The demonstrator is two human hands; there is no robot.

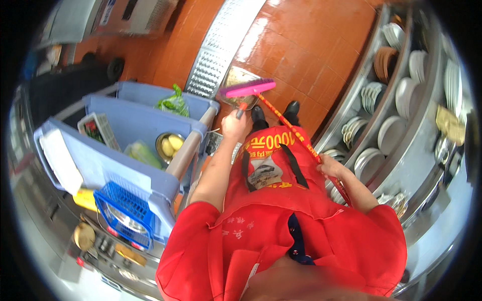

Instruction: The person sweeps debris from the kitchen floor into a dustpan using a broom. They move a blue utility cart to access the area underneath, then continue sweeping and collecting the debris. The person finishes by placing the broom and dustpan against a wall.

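Observation:
My left hand [233, 126] is closed around a grey-and-orange handle [241, 110] that points towards a long-handled dustpan [239, 75]; the join between them is partly hidden. My right hand [333, 165] grips the red-and-yellow patterned stick [280, 114] of a broom. Its pink head [250, 90] with purple bristles lies across the dustpan, covering part of the pan. Pale, dirty-looking patches show inside the pan, too blurred to identify. Both of my black shoes [292, 109] stand close behind the broom head on the floor.
At left, a blue-grey plastic utility cart [124, 150] carries vegetables, a white basket [99, 129] and a metal bowl [160, 148]. Metal shelves [350, 101] stacked with plates [391, 135] line the right. A perforated metal drain cover [211, 62] crosses the shiny orange tiled floor [312, 49].

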